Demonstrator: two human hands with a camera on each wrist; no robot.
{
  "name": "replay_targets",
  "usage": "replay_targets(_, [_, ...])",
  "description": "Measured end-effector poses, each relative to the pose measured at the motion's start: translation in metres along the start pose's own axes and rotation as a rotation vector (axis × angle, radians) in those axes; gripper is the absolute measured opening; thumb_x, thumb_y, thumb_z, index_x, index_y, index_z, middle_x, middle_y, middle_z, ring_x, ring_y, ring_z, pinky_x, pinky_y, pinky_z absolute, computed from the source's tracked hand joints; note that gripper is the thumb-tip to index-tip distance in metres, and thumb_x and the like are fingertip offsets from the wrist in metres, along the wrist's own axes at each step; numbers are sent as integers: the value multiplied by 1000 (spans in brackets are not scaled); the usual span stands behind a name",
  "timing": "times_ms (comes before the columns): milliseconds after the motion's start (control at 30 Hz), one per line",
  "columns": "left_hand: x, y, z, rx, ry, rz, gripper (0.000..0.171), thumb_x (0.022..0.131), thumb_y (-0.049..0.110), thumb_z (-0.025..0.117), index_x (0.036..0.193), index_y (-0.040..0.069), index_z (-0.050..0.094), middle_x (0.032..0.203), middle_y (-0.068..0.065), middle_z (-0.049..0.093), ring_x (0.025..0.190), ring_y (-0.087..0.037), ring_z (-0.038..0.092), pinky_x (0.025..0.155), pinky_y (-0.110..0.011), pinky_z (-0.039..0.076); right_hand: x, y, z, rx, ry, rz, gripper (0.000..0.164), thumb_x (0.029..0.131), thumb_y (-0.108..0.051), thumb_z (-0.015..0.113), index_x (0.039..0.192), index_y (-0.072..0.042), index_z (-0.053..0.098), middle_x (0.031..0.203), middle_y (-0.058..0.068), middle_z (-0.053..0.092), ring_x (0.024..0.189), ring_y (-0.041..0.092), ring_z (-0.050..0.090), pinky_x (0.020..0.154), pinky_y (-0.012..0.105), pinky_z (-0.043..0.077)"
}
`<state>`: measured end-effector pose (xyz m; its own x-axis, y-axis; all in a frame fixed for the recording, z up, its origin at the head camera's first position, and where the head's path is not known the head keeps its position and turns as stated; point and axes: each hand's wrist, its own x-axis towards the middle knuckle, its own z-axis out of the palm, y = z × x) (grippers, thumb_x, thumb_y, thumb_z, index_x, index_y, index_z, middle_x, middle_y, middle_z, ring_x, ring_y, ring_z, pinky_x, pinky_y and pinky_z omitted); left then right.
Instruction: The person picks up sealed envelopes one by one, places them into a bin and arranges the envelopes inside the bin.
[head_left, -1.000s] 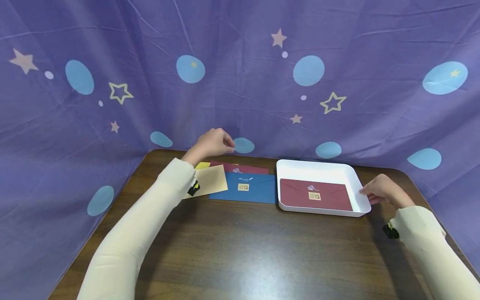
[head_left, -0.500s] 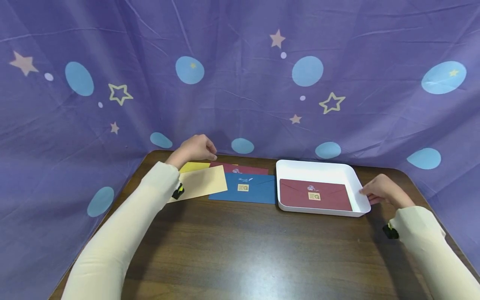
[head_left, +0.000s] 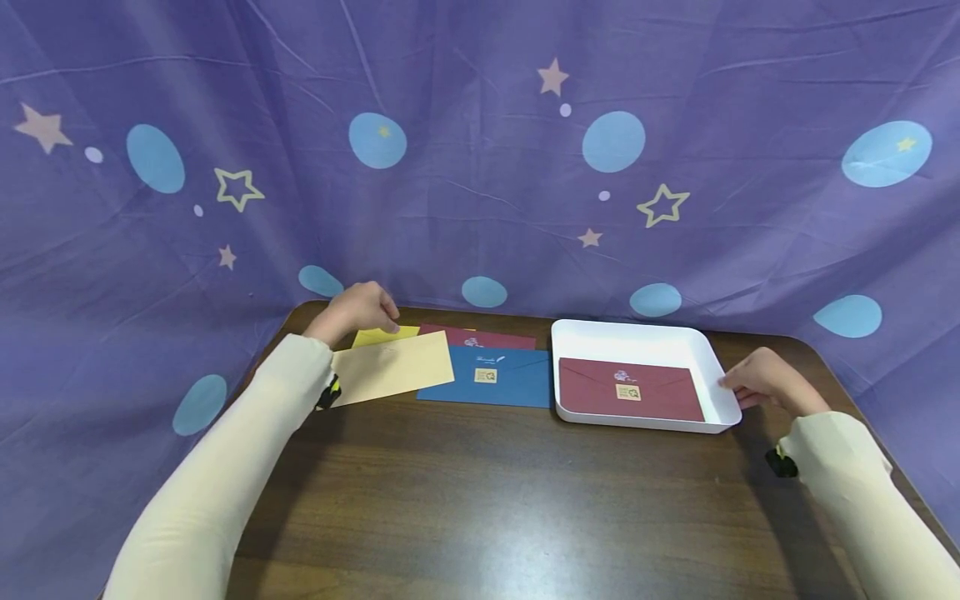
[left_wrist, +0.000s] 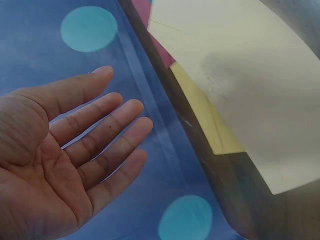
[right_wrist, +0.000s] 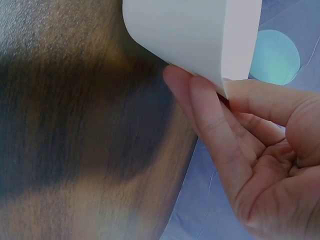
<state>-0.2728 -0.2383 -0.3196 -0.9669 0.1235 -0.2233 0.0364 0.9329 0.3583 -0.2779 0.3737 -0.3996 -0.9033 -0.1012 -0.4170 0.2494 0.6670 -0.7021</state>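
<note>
Above the far left of the table, my left hand [head_left: 363,308] hovers over the envelopes, holding nothing; in the left wrist view its fingers are spread and relaxed. Below it lies a cream envelope [head_left: 390,367], overlapping a yellow envelope [head_left: 384,335] and the left end of a blue envelope [head_left: 517,379]. Behind the blue one a maroon envelope [head_left: 502,340] shows partly. My right hand [head_left: 768,382] pinches the right rim of a white tray [head_left: 637,333], thumb on the inside and fingers underneath. Another maroon envelope [head_left: 663,393] lies in the tray's front part.
The dark wooden table [head_left: 465,492] reaches back to a purple curtain [head_left: 450,208] with stars and blue dots. The tray's left wall stands right beside the blue envelope. Each sleeve carries a small black device [head_left: 328,392] at the cuff.
My left hand has moved left and lower, from behind the maroon envelope to over the yellow one, uncovering more of the cream and yellow envelopes. My right hand and the tray stay put.
</note>
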Motion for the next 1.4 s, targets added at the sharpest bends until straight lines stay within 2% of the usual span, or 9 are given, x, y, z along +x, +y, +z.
replay_targets(300, [0, -21, 3, 25, -14, -44, 37, 89, 21, 76, 120, 1, 72, 132, -20, 66, 125, -44, 58, 105, -58, 49, 0, 1, -1, -1, -2, -3, 28, 90, 1, 66, 102, 26, 63, 71, 3, 69, 66, 14, 68, 65, 35, 63])
replay_targets(767, [2, -36, 10, 43, -66, -82, 41, 90, 24, 76, 122, -1, 71, 131, -20, 67, 125, -44, 58, 107, -57, 47, 0, 2, 0, -5, 0, -21, 29, 90, 0, 67, 102, 26, 63, 71, 4, 70, 65, 14, 69, 64, 35, 63])
replay_targets(967, [3, -45, 12, -8, -105, -93, 41, 93, 18, 72, 127, -5, 67, 133, -22, 65, 126, -43, 58, 107, -56, 48, 0, 1, 0, 2, -2, -8, 27, 90, 0, 67, 101, 25, 63, 72, 3, 69, 65, 14, 69, 65, 35, 63])
replay_targets(1100, [5, -52, 14, -37, -107, -105, 40, 94, 14, 70, 128, -6, 65, 134, -24, 63, 126, -42, 58, 107, -55, 48, 0, 0, 0, 2, -2, -1, 27, 90, 1, 67, 101, 25, 64, 72, 3, 69, 65, 14, 68, 65, 35, 63])
replay_targets(1400, [11, -65, 21, -100, -97, -112, 29, 93, 10, 70, 118, -4, 69, 128, -21, 65, 116, -37, 59, 103, -54, 50, 0, -1, 0, -13, 1, -6, 27, 90, 0, 67, 101, 25, 64, 69, 3, 69, 64, 13, 68, 63, 34, 63])
